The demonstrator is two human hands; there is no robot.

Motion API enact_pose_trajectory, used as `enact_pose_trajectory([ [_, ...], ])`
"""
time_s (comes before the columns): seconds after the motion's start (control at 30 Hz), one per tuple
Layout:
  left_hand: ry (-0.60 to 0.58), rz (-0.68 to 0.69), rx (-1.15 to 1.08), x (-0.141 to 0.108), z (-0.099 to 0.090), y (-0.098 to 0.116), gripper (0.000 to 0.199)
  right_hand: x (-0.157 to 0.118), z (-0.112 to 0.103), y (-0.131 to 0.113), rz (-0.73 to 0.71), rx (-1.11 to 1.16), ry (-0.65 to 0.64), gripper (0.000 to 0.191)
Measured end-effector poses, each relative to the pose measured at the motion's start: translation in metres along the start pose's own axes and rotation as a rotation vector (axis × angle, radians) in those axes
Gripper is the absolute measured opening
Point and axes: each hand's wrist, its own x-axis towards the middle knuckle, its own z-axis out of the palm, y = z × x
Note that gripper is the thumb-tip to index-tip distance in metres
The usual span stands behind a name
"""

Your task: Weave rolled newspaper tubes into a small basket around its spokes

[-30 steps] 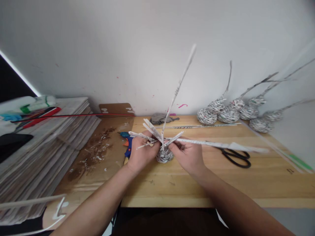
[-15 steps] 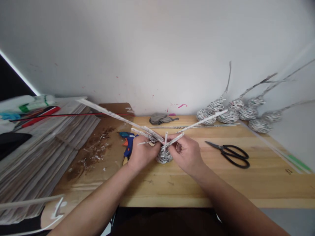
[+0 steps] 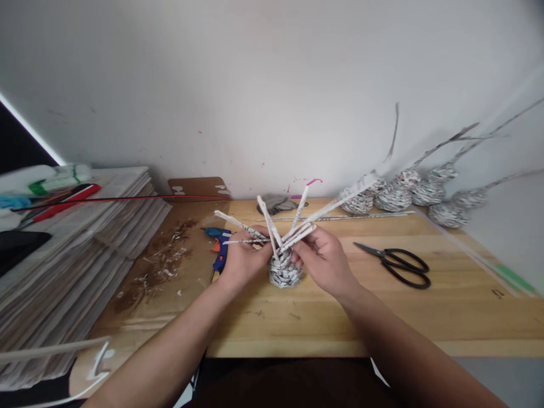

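Observation:
A small woven newspaper piece (image 3: 285,273) stands on the wooden table between my hands, with several rolled paper tubes (image 3: 266,215) fanning up and outward from its top. My left hand (image 3: 247,258) closes round its left side, fingertips partly hidden behind the tubes. On the right, my right hand (image 3: 325,258) pinches at the tubes by the rim, thumb and fingers together. One long paper tube (image 3: 340,201) reaches from the top toward the upper right. A blue glue gun (image 3: 220,249) lies just left of my left hand, partly covered by it.
Black-handled scissors (image 3: 395,263) lie to the right on the wooden table (image 3: 340,334). Several finished-looking woven paper shapes (image 3: 393,196) with long stems stand along the wall. A grey cloth (image 3: 276,204) lies at the back. Stacked newspapers (image 3: 106,243) and paper scraps (image 3: 168,266) are at left.
The long tube that pointed to the upper left now points to the upper right. More of the woven body shows, and both hands have shifted slightly around its top.

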Motion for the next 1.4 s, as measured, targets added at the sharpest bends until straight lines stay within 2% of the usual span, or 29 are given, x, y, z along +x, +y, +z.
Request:
enact_pose_trajectory([
  [0.1,-0.001,-0.02,-0.018,0.0,-0.001,-0.002,0.005,0.0,0.0,-0.001,0.019,-0.022,0.009,0.014],
  [0.2,-0.05,0.112,0.013,0.0,-0.005,-0.001,0.006,-0.001,0.003,-0.005,0.074,-0.029,0.056,0.017],
  [0.3,-0.191,0.236,0.046,0.003,-0.014,0.002,0.009,-0.003,0.006,-0.009,0.102,-0.022,0.095,0.022],
  [0.37,-0.29,0.303,0.051,0.005,-0.02,0.003,0.01,-0.004,0.007,-0.01,0.081,-0.025,0.085,0.022],
  [0.43,-0.334,0.383,0.035,0.007,-0.025,0.004,0.011,-0.004,0.007,-0.008,0.055,-0.025,0.072,0.023],
  [0.6,-0.394,0.474,0.25,0.008,-0.027,0.008,0.025,-0.004,0.005,-0.003,-0.051,-0.079,0.046,0.017],
  [0.7,-0.355,0.52,0.33,0.006,-0.024,0.008,0.026,-0.003,0.002,-0.002,-0.141,-0.193,0.056,0.011],
  [0.8,-0.287,0.506,0.351,0.003,-0.021,0.006,0.022,-0.002,0.001,0.001,-0.171,-0.237,0.049,0.009],
  [0.9,-0.258,0.411,0.303,0.002,-0.02,0.006,0.019,-0.003,0.001,0.004,-0.179,-0.226,0.045,0.008],
  [1.0,-0.31,0.362,0.286,0.004,-0.023,0.009,0.019,-0.005,0.002,0.005,-0.186,-0.218,0.064,0.007],
  [1.13,-0.409,0.402,0.284,0.009,-0.029,0.01,0.019,-0.006,0.003,0.003,-0.145,-0.139,0.063,0.007],
  [1.23,-0.435,0.42,0.221,0.011,-0.031,0.009,0.022,-0.004,0.002,0.003,-0.1,-0.05,0.065,0.009],
  [1.4,-0.484,0.413,0.134,0.013,-0.033,0.006,0.018,0.001,0.002,0.007,0.08,0.111,0.023,0.017],
])
